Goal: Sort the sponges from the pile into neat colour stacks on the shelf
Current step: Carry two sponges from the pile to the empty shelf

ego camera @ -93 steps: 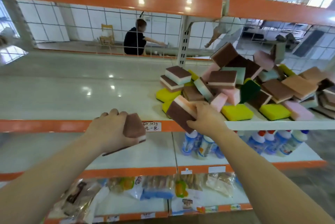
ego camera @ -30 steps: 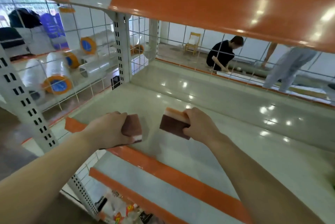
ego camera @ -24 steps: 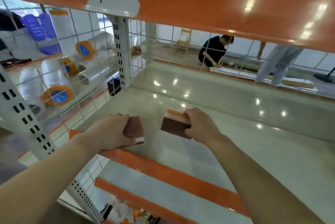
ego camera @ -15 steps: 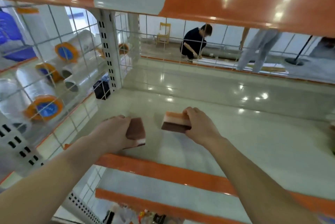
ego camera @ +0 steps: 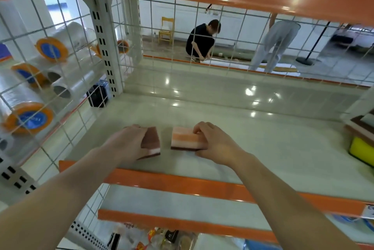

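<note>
Left hand (ego camera: 129, 142) gripping brown sponge (ego camera: 151, 142), right hand (ego camera: 212, 142) gripping pink sponge (ego camera: 187, 140), just apart on shelf (ego camera: 263, 140)

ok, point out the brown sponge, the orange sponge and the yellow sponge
brown sponge (ego camera: 152, 138): head view, brown top face.
orange sponge (ego camera: 185, 140): head view, orange side face.
yellow sponge (ego camera: 362, 150): head view, yellow front, right edge.

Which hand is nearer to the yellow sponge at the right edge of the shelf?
Right. The right hand, holding an orange sponge, is closer to the yellow sponge; the left hand, gripping a brown sponge, is farther left.
</note>
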{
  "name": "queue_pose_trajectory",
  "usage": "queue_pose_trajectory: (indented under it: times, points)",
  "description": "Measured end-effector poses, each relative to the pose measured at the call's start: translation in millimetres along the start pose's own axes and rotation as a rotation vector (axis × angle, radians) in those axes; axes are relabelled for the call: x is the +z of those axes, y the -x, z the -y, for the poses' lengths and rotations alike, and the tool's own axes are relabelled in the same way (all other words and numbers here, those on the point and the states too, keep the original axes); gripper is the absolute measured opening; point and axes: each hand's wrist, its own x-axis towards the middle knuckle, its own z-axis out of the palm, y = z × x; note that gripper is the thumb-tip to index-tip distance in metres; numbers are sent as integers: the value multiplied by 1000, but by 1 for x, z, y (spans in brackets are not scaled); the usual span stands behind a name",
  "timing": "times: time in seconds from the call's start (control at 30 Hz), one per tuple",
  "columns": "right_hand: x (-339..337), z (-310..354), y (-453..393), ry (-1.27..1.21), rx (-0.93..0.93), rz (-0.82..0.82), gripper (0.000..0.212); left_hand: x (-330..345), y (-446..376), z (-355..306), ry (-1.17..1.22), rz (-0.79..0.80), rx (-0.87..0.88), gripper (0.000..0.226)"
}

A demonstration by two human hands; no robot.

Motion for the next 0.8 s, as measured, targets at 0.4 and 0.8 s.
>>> queue_pose_trajectory:
  times: [0.4, 0.8]
  points:
    - [9, -4, 1, 41, -39, -10, 36, 5, 10, -10, 7, -55, 5, 65]
    - [10, 0, -16, 96, -62, 9, 40, 4, 13, -12, -34, -111, -97, 55]
